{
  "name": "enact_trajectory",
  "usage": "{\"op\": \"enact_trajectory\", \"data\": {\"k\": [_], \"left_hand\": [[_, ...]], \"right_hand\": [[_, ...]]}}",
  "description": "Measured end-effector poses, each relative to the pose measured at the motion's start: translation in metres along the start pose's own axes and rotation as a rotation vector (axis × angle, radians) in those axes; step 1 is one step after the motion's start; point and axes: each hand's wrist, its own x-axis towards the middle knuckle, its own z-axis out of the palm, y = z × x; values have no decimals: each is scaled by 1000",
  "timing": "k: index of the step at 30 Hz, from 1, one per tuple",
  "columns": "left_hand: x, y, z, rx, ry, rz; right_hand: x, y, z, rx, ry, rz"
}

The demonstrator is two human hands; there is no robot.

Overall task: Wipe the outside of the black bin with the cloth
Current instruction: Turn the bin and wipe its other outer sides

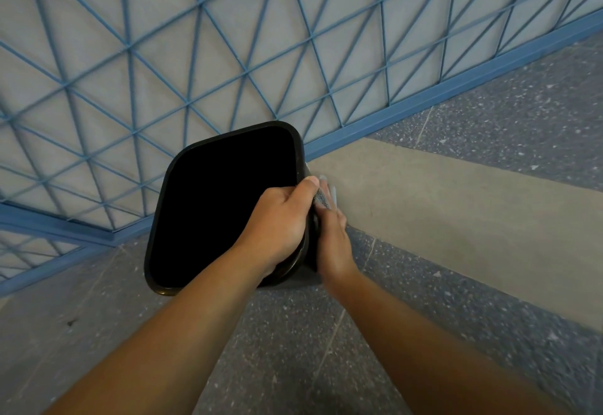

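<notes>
black bin [169, 228] between both hands [280, 219]
</notes>
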Motion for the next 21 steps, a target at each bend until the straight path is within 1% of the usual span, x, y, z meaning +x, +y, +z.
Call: {"op": "enact_trajectory", "data": {"k": [1, 3, 4, 5, 8, 9, 12, 13, 19, 21], "left_hand": [[2, -1, 0, 12, 17, 3], [1, -1, -1, 57, 55, 5], [0, 0, 0, 70, 66, 4], [-1, 0, 0, 78, 69, 4], [-1, -1, -1, 63, 36, 8], [-1, 0, 0, 65, 37, 12], [0, 3, 3, 81, 59, 0], [1, 3, 3, 85, 65, 0], [-1, 3, -1, 82, 26, -13], [-1, 4, 0, 101, 48, -24]], "right_hand": [[6, 3, -3, 18, 11, 37], [15, 12, -7, 52, 62, 203], [17, 15, -9, 45, 69, 247], [16, 16, -8, 36, 55, 245], [11, 18, -4, 50, 37, 153], [13, 17, -5, 47, 37, 152], [23, 17, -12, 89, 59, 247], [24, 17, -13, 90, 43, 256], [16, 20, -8, 34, 39, 125], [20, 19, -13, 30, 35, 202]]}}
